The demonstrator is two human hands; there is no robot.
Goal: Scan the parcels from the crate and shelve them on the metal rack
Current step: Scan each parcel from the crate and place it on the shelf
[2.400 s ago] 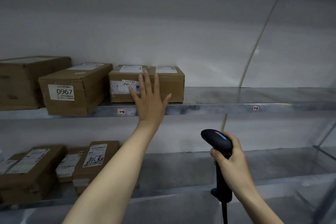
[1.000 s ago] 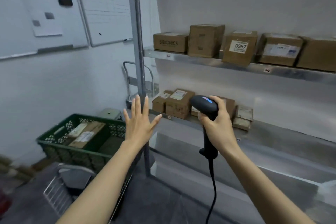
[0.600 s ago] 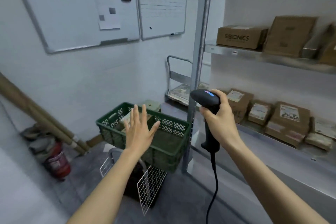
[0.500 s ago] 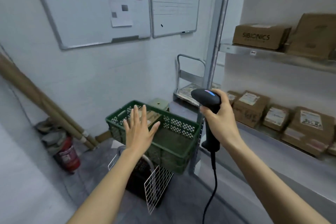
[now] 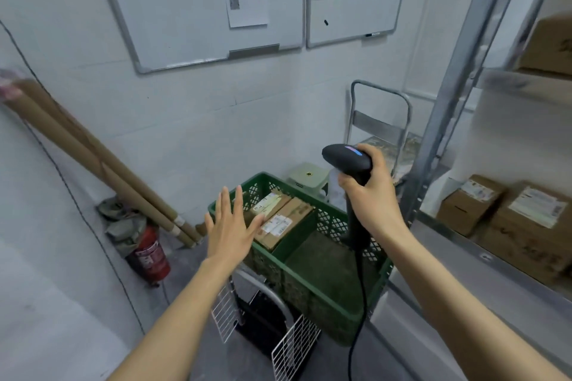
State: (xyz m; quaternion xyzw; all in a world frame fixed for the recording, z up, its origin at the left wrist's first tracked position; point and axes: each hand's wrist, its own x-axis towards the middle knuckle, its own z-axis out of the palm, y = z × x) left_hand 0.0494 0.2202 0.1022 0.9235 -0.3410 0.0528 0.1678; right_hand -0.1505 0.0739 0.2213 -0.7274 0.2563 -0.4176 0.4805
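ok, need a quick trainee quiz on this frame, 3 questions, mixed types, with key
1. How many parcels show in the green crate?
2. True or false: the left hand grips one of them.
3. The right hand holds: A) a tape gun, B) a barcode scanner, C) a marker.

Key:
1. Two, lying side by side at the far end of the crate.
2. False. The fingers are straight and spread, and the hand holds nothing.
3. B. The hand grips the handle, and the cord hangs below.
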